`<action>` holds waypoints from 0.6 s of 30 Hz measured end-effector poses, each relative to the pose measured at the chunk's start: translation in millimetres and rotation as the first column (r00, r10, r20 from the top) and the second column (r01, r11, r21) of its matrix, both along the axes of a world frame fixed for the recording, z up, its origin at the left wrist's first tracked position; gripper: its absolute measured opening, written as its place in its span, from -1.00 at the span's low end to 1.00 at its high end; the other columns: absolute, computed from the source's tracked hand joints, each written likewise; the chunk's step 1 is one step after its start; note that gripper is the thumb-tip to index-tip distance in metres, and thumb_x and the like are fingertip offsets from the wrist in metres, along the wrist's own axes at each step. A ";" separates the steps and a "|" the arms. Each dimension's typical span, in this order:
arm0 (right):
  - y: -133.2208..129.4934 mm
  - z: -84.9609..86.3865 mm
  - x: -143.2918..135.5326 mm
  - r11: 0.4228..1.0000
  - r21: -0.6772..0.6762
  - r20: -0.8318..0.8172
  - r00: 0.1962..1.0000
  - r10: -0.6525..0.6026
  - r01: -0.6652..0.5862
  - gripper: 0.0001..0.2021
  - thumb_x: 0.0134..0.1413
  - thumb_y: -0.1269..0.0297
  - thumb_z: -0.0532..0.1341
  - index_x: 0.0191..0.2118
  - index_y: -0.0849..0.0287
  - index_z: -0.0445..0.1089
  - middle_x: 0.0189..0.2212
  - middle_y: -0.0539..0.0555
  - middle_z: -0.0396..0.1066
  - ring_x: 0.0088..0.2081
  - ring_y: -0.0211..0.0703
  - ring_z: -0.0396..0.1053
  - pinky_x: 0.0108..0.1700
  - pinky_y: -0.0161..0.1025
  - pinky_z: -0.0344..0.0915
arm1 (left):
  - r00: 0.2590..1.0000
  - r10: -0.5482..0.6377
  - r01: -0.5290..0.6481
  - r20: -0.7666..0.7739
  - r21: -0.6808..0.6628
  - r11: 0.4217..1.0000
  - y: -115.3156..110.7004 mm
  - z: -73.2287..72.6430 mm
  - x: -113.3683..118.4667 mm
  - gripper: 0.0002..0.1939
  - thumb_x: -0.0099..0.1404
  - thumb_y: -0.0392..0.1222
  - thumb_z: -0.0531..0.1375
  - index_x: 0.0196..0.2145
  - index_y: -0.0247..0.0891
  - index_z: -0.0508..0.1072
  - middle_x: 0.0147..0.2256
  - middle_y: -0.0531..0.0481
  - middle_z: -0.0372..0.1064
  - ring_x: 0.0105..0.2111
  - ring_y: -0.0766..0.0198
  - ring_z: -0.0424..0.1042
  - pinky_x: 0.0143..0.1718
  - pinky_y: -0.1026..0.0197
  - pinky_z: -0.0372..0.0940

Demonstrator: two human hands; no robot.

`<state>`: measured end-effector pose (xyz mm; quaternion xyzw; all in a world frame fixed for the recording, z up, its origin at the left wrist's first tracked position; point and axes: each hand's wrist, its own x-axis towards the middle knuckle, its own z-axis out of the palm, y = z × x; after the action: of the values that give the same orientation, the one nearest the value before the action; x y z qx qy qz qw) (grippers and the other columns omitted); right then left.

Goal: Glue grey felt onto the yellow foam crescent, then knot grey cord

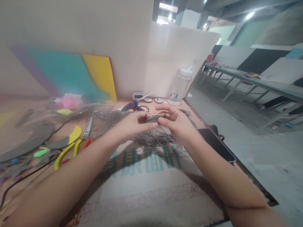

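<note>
A tangled heap of thin grey cord (pixel 154 139) lies at the far edge of a cardboard sheet (pixel 149 189) with green lettering. Just above the heap, a small bundle of the same cord (pixel 153 119) is pinched between both hands. My left hand (pixel 133 124) grips its left side with thumb and fingers. My right hand (pixel 174 122) holds its right side between thumb and fingers, the index finger reaching over the top. The two hands are close together, their thumb tips nearly meeting.
Yellow-handled pliers (pixel 65 153), scissors (pixel 88 128) and coloured scraps lie left. Behind the hands are a blue glue gun (pixel 134 106) and a clear bottle (pixel 179 86). A dark tablet or phone (pixel 217 145) rests right. A black cable (pixel 22 178) crosses the left side.
</note>
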<state>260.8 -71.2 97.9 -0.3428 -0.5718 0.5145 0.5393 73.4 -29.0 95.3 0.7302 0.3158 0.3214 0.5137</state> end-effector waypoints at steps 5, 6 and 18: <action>-2.8 10.8 4.2 0.974 -0.164 -0.203 0.971 0.123 -0.158 -0.66 -0.12 0.36 0.45 -0.18 0.13 0.42 -0.44 -0.08 0.42 -0.41 -0.40 0.34 -0.33 -0.41 0.26 | 0.954 -0.122 0.205 0.275 -0.301 0.931 4.1 6.1 -3.9 -0.73 0.12 -0.02 0.34 -0.37 -0.27 0.46 -0.28 -0.04 0.41 -0.25 0.26 0.40 -0.17 0.19 0.30; -3.8 12.3 4.4 0.962 -0.192 -0.215 0.965 0.151 -0.193 -0.66 -0.12 0.37 0.45 -0.17 0.13 0.42 -0.45 -0.08 0.41 -0.43 -0.40 0.32 -0.36 -0.40 0.25 | 0.948 -0.118 0.215 0.295 -0.321 0.923 3.5 7.3 -3.7 -0.74 0.12 -0.03 0.35 -0.39 -0.27 0.46 -0.27 -0.05 0.42 -0.24 0.25 0.41 -0.15 0.19 0.31; -5.4 10.8 6.4 0.975 -0.130 0.031 0.982 0.187 -0.181 -0.67 0.04 0.21 0.37 -0.12 0.12 0.29 -0.50 -0.09 0.45 -0.61 -0.43 0.16 -0.53 -0.38 0.11 | 0.976 -0.132 0.152 0.172 -0.114 0.982 -0.4 4.2 -6.1 -0.58 0.29 0.20 0.18 -0.31 -0.26 0.50 -0.23 -0.13 0.50 -0.16 0.14 0.48 -0.10 0.10 0.35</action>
<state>267.2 -76.5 108.7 -0.3326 -0.5788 0.5899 0.4543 67.3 -29.4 99.5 0.6879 0.2391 0.3221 0.6049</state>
